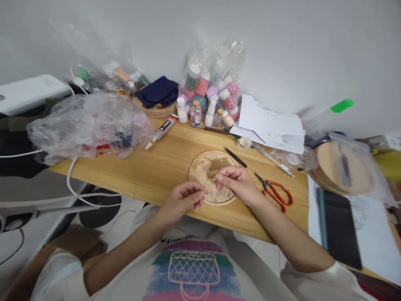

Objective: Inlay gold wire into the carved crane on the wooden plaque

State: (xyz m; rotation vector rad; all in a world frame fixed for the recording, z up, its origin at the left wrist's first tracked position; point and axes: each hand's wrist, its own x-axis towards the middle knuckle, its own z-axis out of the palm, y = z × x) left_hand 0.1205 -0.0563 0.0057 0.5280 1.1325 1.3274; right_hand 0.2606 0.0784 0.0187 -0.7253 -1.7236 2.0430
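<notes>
My left hand is closed in a pinch over the near left edge of a round wooden disc. A tiny reddish speck shows at its fingertips, too small to name. My right hand is also pinched, above the disc's right side; what its fingertips hold, if anything, I cannot make out. The disc bears a drawn line pattern and a raised golden-brown patch near its far side. Beyond the disc lie black tweezers. Red-handled scissors rest to the right of my right hand.
On the wooden table, a glue tube lies by its cap. Small bottles stand before a bag of bead jars. A crumpled plastic bag is left; papers, wooden discs and a black tablet-like slab are right.
</notes>
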